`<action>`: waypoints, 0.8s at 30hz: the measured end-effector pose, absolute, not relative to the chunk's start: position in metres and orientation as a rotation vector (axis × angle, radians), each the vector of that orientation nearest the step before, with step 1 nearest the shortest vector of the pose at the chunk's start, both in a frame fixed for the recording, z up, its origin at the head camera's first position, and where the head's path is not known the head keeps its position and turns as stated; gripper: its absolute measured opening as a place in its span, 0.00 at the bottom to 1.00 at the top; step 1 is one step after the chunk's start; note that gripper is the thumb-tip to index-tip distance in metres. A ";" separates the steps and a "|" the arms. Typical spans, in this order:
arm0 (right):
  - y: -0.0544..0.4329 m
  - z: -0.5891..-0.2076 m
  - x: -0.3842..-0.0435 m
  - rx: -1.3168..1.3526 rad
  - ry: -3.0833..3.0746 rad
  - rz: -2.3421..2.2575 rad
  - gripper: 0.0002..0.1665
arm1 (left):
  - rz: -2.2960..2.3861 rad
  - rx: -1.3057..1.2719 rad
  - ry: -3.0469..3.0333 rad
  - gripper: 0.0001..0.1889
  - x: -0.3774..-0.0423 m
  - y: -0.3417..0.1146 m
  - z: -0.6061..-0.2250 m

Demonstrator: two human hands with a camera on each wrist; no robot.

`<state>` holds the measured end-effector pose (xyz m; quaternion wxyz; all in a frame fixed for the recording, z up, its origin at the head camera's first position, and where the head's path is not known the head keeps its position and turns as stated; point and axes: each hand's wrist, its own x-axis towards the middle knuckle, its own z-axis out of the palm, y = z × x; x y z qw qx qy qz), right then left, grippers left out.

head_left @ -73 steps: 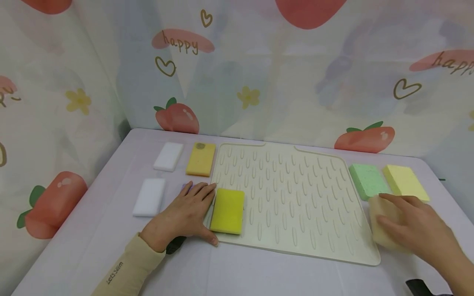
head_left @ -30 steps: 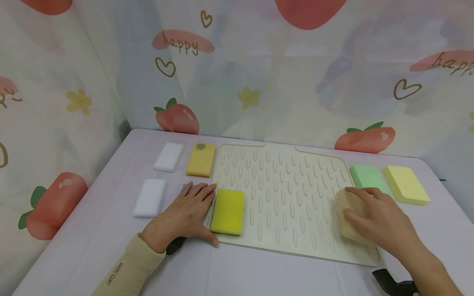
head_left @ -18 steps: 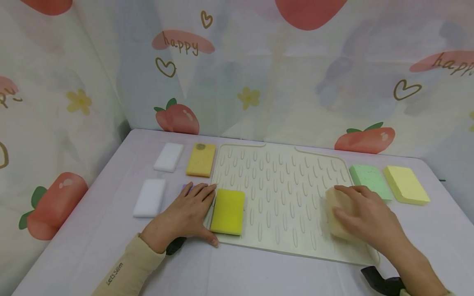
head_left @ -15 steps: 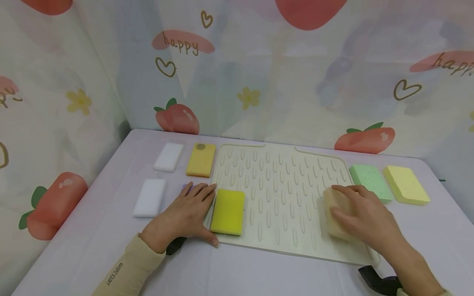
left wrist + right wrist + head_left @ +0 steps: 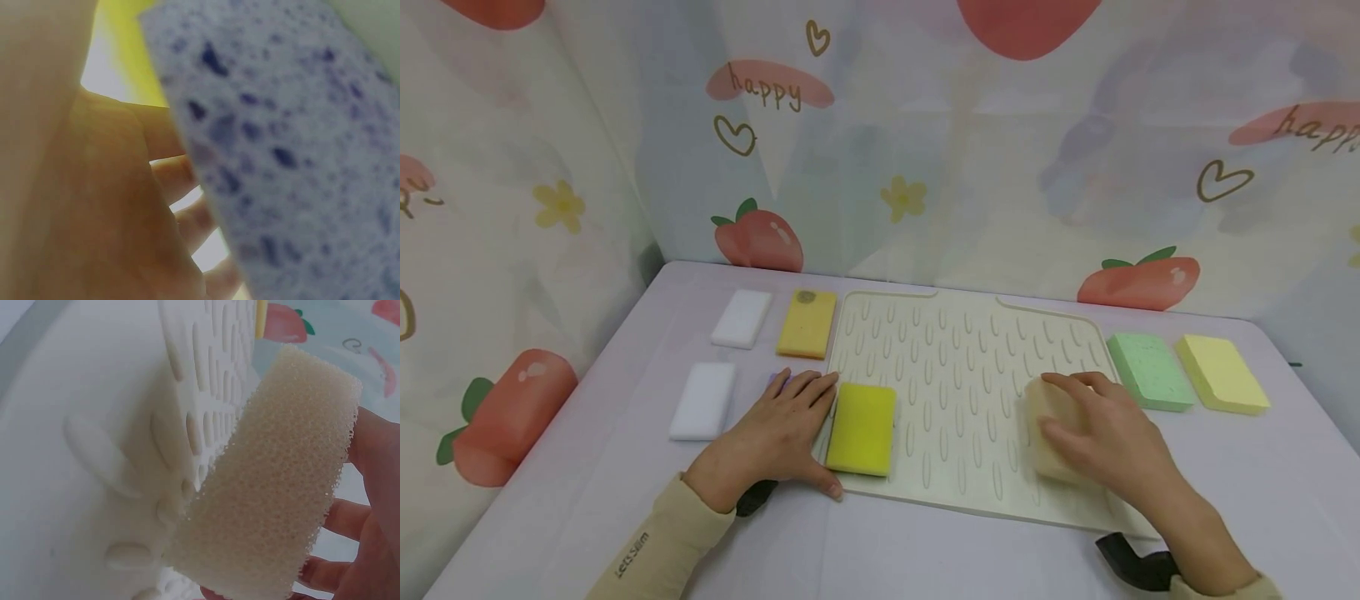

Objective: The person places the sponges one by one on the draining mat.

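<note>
My right hand (image 5: 1108, 433) grips a porous cream sponge (image 5: 1060, 425) by its edges over the right part of the ribbed drying mat (image 5: 955, 375). In the right wrist view, the sponge (image 5: 269, 475) stands tilted beside the mat's raised ribs, fingers along its far side. My left hand (image 5: 775, 429) lies spread at the mat's left edge, its thumb by a bright yellow sponge (image 5: 861, 429) on the mat. Mostly hidden beneath that hand is a purple thing (image 5: 786, 382); up close in the left wrist view, a purple-speckled sponge (image 5: 281, 150) shows beside the palm.
Two white sponges (image 5: 741, 318) and a darker yellow sponge (image 5: 806, 323) with a round mark lie left of the mat. A green sponge (image 5: 1150, 372) and a pale yellow sponge (image 5: 1222, 374) lie to its right. A printed curtain (image 5: 940, 150) hangs behind the table.
My right hand has carried the cream sponge leftward from beside the mat's right edge to above the mat. The green sponge shows fully now. My left hand has stayed in place.
</note>
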<state>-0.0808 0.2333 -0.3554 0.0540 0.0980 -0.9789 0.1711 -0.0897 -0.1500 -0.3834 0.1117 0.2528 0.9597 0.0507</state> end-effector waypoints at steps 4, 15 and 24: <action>0.226 -0.356 -0.081 0.301 -2.975 0.523 0.29 | 0.148 0.751 2.822 0.69 -0.090 -0.150 -0.383; 0.205 -0.360 -0.080 0.337 -2.935 0.544 0.28 | 0.161 0.749 2.817 0.69 -0.089 -0.150 -0.381; 0.188 -0.362 -0.079 0.340 -2.937 0.603 0.28 | 0.165 0.757 2.826 0.69 -0.088 -0.150 -0.381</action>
